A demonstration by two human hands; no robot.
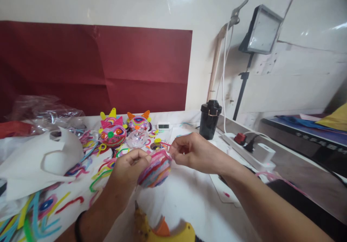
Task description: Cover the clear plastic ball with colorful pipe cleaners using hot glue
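A ball wrapped in pink, red, blue and orange fuzzy pipe cleaners is held above the white table. My left hand grips its left side, thumb on top. At its upper right edge, the fingers of my right hand are pinched together on a thin pink pipe cleaner, whose end sticks out to the left. How far this strand is attached to the ball is hidden by the fingers. Below the ball lies a yellow hot glue gun with an orange trigger, its nozzle pointing up.
Two decorated balls with ears and a clear plastic ball sit behind my left hand. Loose pipe cleaners and a curled white sheet cover the left. Rightward stand a black cup and a power strip.
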